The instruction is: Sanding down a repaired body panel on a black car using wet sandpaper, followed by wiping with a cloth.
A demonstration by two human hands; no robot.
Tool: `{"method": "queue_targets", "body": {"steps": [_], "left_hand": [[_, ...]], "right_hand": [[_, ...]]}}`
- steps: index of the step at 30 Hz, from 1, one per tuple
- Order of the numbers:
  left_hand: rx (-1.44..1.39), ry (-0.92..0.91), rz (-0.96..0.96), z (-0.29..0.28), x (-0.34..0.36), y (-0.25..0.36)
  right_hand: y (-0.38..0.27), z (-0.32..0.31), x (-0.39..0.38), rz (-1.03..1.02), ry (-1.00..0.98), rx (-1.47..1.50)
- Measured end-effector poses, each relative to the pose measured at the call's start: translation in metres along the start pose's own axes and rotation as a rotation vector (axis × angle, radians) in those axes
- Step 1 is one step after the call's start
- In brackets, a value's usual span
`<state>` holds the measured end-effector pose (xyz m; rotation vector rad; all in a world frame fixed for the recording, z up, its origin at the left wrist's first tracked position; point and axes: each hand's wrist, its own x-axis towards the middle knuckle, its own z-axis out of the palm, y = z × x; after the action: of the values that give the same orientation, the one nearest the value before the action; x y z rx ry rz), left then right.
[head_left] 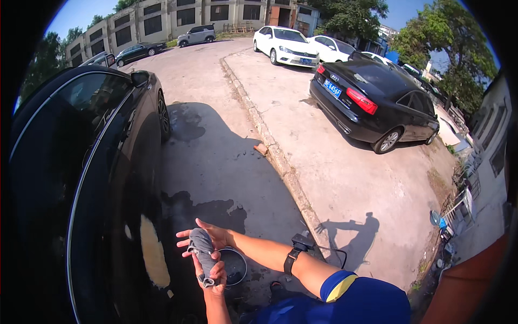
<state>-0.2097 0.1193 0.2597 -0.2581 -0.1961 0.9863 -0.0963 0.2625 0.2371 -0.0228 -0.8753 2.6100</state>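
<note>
A folded or rolled grey cloth [202,251] stands upright in my left hand [215,278], whose fingers wrap round its lower part. Just behind its upper end is my right hand [216,233], fingers spread and pointing left; whether the palm touches the cloth is hidden. To the left of both hands rises the side of a black car [129,194], with a tan bare patch [154,254] low on its panel. Partly covered by my hands and right forearm, a round bucket [245,264] with dark contents sits on the ground.
Wet stains [216,213] darken the concrete near the car. A low kerb [270,143] runs across the yard. Beyond it stand another black car [372,97] and white cars [286,46]. Clutter [458,210] lies along the right wall. A device is strapped [291,259] to my right wrist.
</note>
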Motion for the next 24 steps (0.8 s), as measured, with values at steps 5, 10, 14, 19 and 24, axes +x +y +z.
{"method": "queue_targets", "body": {"steps": [5, 10, 14, 19, 24], "left_hand": [[-0.507, -0.267, 0.013, 0.008, -0.001, -0.057], [-0.045, -0.269, -0.077, 0.031, -0.039, -0.036], [0.374, -0.237, -0.060, 0.041, -0.076, -0.005], [1.056, 0.368, -0.046, 0.088, -0.036, -0.026], [1.333, 0.501, 0.068, 0.084, -0.013, -0.021]], "right_hand": [[0.019, 0.063, 0.020, -0.451, -0.479, 0.238], [0.020, 0.122, 0.016, -0.489, -0.370, 0.092], [-0.006, 0.172, 0.011, -0.219, -0.046, -0.230], [-0.033, 0.151, -0.013, -0.166, 0.281, -0.497], [-0.035, 0.146, 0.004, -0.175, 0.411, -0.743]]}}
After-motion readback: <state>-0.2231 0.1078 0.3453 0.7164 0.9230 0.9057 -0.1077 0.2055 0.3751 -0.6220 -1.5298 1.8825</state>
